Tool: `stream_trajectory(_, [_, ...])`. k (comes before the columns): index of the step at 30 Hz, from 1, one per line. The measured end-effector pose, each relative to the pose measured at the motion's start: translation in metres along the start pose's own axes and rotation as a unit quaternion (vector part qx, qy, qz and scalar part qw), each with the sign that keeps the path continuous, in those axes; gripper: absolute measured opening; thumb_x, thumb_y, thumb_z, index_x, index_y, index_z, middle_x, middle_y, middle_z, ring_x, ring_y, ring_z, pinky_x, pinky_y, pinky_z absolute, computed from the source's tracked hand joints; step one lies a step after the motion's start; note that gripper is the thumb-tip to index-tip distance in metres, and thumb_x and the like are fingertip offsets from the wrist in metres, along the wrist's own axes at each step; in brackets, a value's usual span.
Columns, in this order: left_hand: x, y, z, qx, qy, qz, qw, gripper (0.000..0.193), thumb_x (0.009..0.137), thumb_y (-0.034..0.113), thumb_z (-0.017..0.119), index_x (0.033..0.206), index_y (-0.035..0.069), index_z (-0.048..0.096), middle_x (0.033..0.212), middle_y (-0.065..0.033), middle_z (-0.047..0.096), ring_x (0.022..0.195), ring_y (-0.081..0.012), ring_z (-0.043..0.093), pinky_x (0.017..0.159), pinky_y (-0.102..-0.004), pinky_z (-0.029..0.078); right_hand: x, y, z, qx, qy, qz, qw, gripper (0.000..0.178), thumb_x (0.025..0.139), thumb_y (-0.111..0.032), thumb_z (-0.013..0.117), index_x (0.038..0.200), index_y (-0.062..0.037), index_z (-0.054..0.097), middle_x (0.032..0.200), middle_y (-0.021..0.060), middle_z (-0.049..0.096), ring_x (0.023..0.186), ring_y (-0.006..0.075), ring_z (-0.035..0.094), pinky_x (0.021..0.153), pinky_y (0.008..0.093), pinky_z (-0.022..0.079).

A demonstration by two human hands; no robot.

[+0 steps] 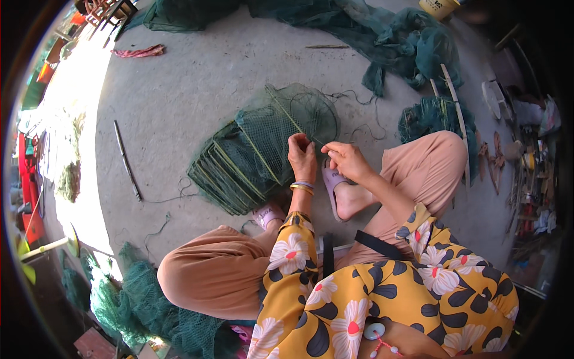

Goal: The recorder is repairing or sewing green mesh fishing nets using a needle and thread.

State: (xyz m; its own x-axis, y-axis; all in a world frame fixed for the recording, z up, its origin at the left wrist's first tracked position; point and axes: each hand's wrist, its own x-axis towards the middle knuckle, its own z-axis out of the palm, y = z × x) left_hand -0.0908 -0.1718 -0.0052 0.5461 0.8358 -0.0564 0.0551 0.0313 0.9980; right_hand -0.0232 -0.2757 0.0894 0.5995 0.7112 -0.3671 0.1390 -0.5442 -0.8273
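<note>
A dark green net trap (254, 146) with several pale yellowish ribs lies on the floor in front of me; its lower left end is folded into tight layers. My left hand (302, 160) is at the trap's right side, fingers pinched on the netting. Just right of it, my right hand (347, 160) is closed in a pinch. A thin dark strand or needle (318, 143) runs from its fingertips toward the left hand; its exact kind is too small to tell. Loose dark cord (376, 113) trails over the floor beyond the trap.
Green netting (412, 45) is heaped along the far side, and more netting (155, 305) lies at my lower left. A bundled net (427, 116) with a wooden stick (457, 105) is beyond my right knee. A dark rod (127, 158) and red cloth (139, 52) lie leftward.
</note>
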Motion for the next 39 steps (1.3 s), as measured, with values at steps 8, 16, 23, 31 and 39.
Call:
stream_trajectory(8, [0.0, -0.001, -0.001, -0.04, 0.012, -0.018, 0.999, 0.026, 0.076, -0.004, 0.065, 0.097, 0.003, 0.051, 0.08, -0.0017, 0.053, 0.071, -0.0102, 0.052, 0.068, -0.0241, 0.046, 0.017, 0.035, 0.015, -0.061, 0.053, -0.064, 0.995, 0.016, 0.088, -0.006, 0.052, 0.097, 0.0013, 0.063, 0.063, 0.0095, 0.059, 0.055, 0.0137, 0.056, 0.055, 0.0299, 0.046])
stream_trajectory(16, [-0.001, 0.0, 0.0, -0.044, 0.008, -0.021, 0.999, 0.025, 0.076, -0.004, 0.066, 0.095, 0.003, 0.051, 0.08, -0.0012, 0.053, 0.072, -0.0096, 0.051, 0.068, -0.0235, 0.045, 0.023, 0.045, 0.016, -0.08, 0.079, -0.092, 0.989, 0.015, 0.088, -0.005, 0.052, 0.095, 0.0008, 0.063, 0.066, 0.0107, 0.061, 0.056, 0.0147, 0.058, 0.055, 0.0304, 0.046])
stream_trajectory(23, [-0.002, 0.002, -0.001, -0.042, 0.001, -0.022, 0.999, 0.024, 0.077, -0.003, 0.065, 0.097, 0.002, 0.054, 0.079, -0.0002, 0.052, 0.071, -0.0088, 0.05, 0.067, -0.0231, 0.044, 0.026, 0.044, 0.017, -0.078, 0.08, -0.102, 0.988, 0.016, 0.087, -0.005, 0.052, 0.096, 0.0012, 0.063, 0.069, 0.0114, 0.062, 0.058, 0.015, 0.06, 0.056, 0.0301, 0.047])
stream_trajectory(31, [0.001, 0.0, -0.005, -0.056, -0.015, -0.049, 0.997, 0.019, 0.078, -0.002, 0.064, 0.097, 0.0, 0.061, 0.078, 0.0018, 0.053, 0.071, -0.0071, 0.05, 0.065, -0.0217, 0.044, 0.029, 0.04, 0.017, -0.02, 0.051, -0.062, 0.997, 0.016, 0.087, -0.01, 0.053, 0.096, -0.0034, 0.065, 0.073, 0.0138, 0.063, 0.06, 0.0219, 0.06, 0.059, 0.0337, 0.047])
stream_trajectory(39, [0.004, -0.009, -0.005, -0.217, -0.062, -0.119, 0.967, 0.013, 0.083, 0.0, 0.064, 0.095, -0.003, 0.065, 0.089, -0.0027, 0.064, 0.08, -0.0083, 0.058, 0.073, -0.0209, 0.048, 0.045, 0.04, 0.021, -0.032, 0.065, -0.105, 0.992, 0.012, 0.084, -0.01, 0.057, 0.09, -0.0009, 0.062, 0.076, 0.0141, 0.064, 0.066, 0.0294, 0.062, 0.062, 0.0369, 0.048])
